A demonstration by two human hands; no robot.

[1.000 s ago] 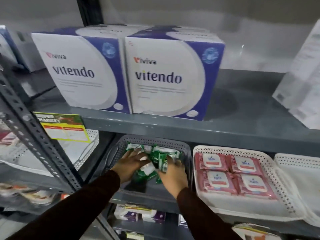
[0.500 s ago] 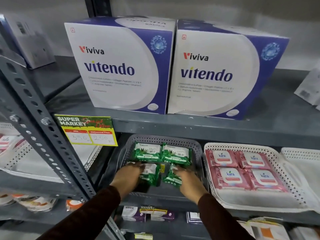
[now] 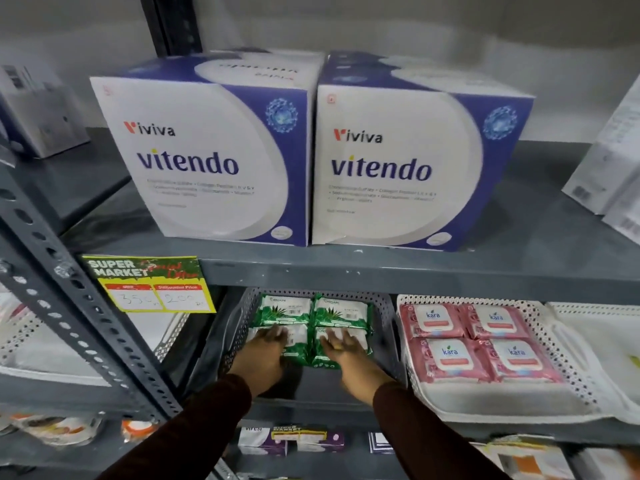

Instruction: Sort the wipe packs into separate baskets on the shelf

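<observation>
Several green wipe packs (image 3: 284,310) lie flat in two rows inside a grey perforated basket (image 3: 392,328) on the middle shelf. My left hand (image 3: 260,358) rests palm down on the front left green pack, fingers spread. My right hand (image 3: 349,355) lies flat on the front right green pack (image 3: 325,362), fingers apart. Neither hand grips a pack. To the right, several pink wipe packs (image 3: 450,355) sit in two rows in a white perforated basket (image 3: 571,368).
Two large white-and-blue boxes (image 3: 214,161) stand on the shelf above. A yellow price tag (image 3: 149,284) hangs from that shelf's edge. A slotted grey upright (image 3: 69,306) runs down the left. More white baskets sit at far right (image 3: 602,327) and far left (image 3: 20,344).
Both hands have slid the front two green packs into line behind the back row and now lie flat on them. The view has tilted up slightly.
</observation>
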